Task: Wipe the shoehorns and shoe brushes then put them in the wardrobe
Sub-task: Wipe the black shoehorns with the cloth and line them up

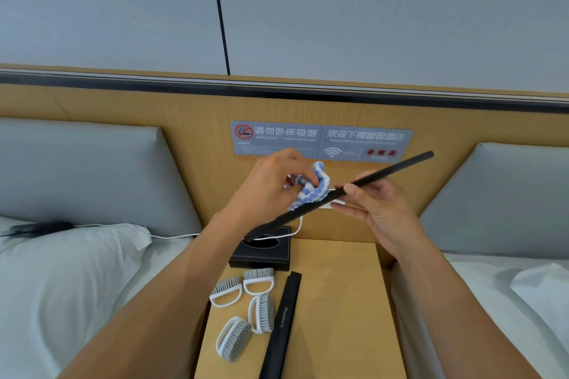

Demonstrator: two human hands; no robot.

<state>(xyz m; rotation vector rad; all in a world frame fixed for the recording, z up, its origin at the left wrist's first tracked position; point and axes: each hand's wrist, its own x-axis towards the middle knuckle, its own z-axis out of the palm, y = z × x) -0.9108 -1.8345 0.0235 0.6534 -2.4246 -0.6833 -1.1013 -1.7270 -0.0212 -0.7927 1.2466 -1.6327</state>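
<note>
My right hand [378, 209] grips a long black shoehorn [397, 170] in the air above the nightstand, tilted up to the right. My left hand [271, 184] is closed on a blue and white cloth [314, 191] that is pressed around the shoehorn's middle. A second black shoehorn [281, 326], printed "Shoehorn", lies flat on the wooden nightstand [341, 311]. Left of it lie several white-handled shoe brushes with grey bristles, among them one near the back [258, 281] and one near the front [234, 338].
A black tissue box [261, 252] stands at the nightstand's back left, with a white cable [172, 235] running left onto the bed. Beds with white pillows [61, 258] flank the nightstand. A wooden headboard panel with a grey sign [320, 140] rises behind.
</note>
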